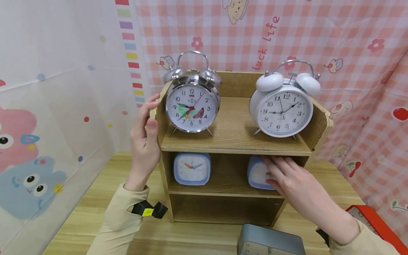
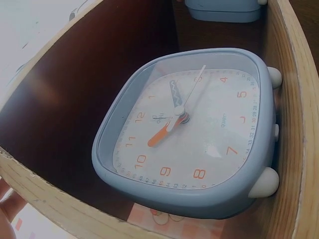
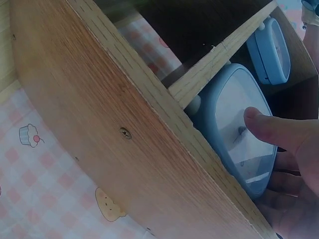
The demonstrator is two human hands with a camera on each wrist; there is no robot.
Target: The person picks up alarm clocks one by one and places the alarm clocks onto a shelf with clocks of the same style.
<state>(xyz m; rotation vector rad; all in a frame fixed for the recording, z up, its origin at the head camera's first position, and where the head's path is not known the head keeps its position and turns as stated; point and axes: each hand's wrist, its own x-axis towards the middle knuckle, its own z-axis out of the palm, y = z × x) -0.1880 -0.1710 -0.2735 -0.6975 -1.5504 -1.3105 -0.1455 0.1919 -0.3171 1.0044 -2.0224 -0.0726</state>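
Note:
A wooden shelf unit stands on the table. My right hand reaches into its middle level at the right and grips a blue square alarm clock. In the right wrist view the thumb lies on the clock's face, and the other fingers go behind its edge, partly hidden. My left hand rests against the left side panel, thumb near the front edge. A second blue alarm clock sits upright on the middle level at the left; the left wrist view shows its orange hand and white feet close up.
On the top level stand a silver twin-bell clock and a white twin-bell clock. A grey box-shaped clock is in front of the shelf. A red-framed object lies at the right, near my right forearm. Patterned cloths hang behind.

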